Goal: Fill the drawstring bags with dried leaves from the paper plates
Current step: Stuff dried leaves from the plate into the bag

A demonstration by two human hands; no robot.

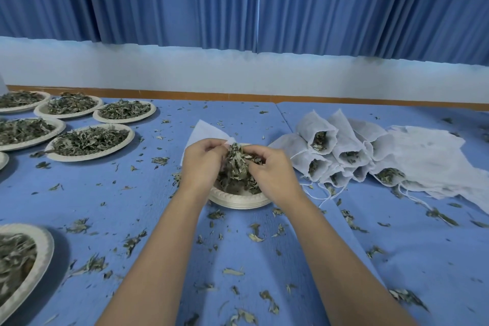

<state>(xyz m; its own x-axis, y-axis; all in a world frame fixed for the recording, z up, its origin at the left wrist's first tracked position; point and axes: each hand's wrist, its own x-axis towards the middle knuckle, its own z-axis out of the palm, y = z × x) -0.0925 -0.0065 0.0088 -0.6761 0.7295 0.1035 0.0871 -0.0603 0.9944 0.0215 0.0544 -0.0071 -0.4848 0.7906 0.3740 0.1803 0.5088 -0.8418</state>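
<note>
Crinkly dried leaves (pixel 236 167), ridged paper plate (pixel 238 200)

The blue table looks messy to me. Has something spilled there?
Yes. Loose dried leaves litter the table all around the plate, likely dropped during filling. There the left hand pinches a bag and the right hand grips a leaf clump. The filled bags lie sideways, mouths open.

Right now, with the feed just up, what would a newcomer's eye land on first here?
First, the left hand and right hand, meeting at centre and gripping a clump of dried green leaves above a stack of beige paper plates. Next, the heap of filled white mesh drawstring bags at right, mouths toward the camera, and the leaf-heaped paper plates at far left. Leaf crumbs litter the blue tablecloth.
</note>
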